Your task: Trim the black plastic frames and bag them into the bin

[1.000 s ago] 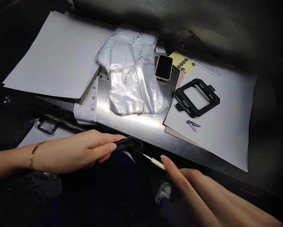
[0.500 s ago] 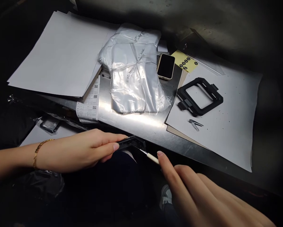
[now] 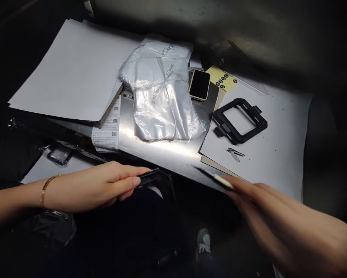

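Note:
My left hand (image 3: 98,187), with a gold bracelet on the wrist, pinches the edge of a black plastic frame (image 3: 154,175) in front of the table edge. The frame's lower part fades into the dark. In my right hand (image 3: 280,216), slightly blurred, is a slim craft knife (image 3: 223,181) with a white handle. Its thin dark tip points left, apart from the held frame. A second black plastic frame (image 3: 238,120) with side tabs lies on white sheets at the right. Small nippers (image 3: 235,153) rest just below it.
Bundled clear plastic bags (image 3: 158,104) lie mid-table beside a stack of white sheets (image 3: 66,69). Behind are a phone (image 3: 200,85) and a yellow sticker sheet (image 3: 219,79). Printed labels (image 3: 106,133) hang near the front edge. Dark crumbs dot the right-hand sheets (image 3: 283,127). A shoe (image 3: 203,241) shows below.
My right hand has drawn the craft knife away from the held frame, up and to the right. The held frame has tilted, showing more of its side. The view has shifted slightly.

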{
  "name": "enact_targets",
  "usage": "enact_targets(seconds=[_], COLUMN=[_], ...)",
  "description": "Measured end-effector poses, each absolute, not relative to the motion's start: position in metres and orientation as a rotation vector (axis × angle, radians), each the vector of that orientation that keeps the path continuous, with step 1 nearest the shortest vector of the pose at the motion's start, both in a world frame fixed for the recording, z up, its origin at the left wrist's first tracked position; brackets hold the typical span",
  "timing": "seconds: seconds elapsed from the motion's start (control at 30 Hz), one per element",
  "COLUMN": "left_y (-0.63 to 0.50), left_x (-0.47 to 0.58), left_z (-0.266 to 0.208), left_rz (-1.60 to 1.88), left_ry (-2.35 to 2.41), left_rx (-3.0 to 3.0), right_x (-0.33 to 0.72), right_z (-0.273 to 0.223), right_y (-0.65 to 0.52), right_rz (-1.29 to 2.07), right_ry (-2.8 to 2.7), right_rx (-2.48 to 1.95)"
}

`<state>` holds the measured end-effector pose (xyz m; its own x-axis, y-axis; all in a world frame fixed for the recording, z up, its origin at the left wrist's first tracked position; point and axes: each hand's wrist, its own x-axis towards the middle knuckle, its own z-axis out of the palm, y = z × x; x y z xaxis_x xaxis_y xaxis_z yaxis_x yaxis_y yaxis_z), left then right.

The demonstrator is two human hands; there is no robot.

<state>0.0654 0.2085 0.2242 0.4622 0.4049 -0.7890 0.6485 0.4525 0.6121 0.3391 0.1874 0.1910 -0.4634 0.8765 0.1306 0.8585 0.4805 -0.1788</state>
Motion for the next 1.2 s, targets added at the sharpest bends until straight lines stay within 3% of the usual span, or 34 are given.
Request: enact_targets(seconds=[0.13, 0.3, 0.37, 0.63, 1.07, 1.2], left_y=[0.208, 0.21, 0.21, 0.206, 0.202, 0.202], left_x=[0.064, 0.067, 0.068, 0.07, 0.071, 0.07], left_z=[0.22, 0.217, 0.216, 0.215, 0.215, 0.215], left_rz=[-0.171, -0.192, -0.193, -0.149, -0.161, -0.161], left_ry=[1.132, 1.141, 1.152, 1.127, 1.182, 1.163], left_rx=[1.101, 1.074, 1.053, 1.052, 1.039, 1.063], right_x=[0.376, 0.409, 0.398, 0.269, 0.242, 0.244], right_z=[0.126, 0.051, 0.057, 0.172, 0.167, 0.162], right_y=[0.222, 0.243, 0.24, 0.185, 0.179, 0.177], right_rz=[-0.053, -0.219, -0.229, 0.13, -0.17, -0.09], right_ry=[-2.292, -2.169, -2.132, -2.278, -2.622, -2.547], right_rx=[-1.942, -1.955, -1.851, -0.953, -0.991, -0.955])
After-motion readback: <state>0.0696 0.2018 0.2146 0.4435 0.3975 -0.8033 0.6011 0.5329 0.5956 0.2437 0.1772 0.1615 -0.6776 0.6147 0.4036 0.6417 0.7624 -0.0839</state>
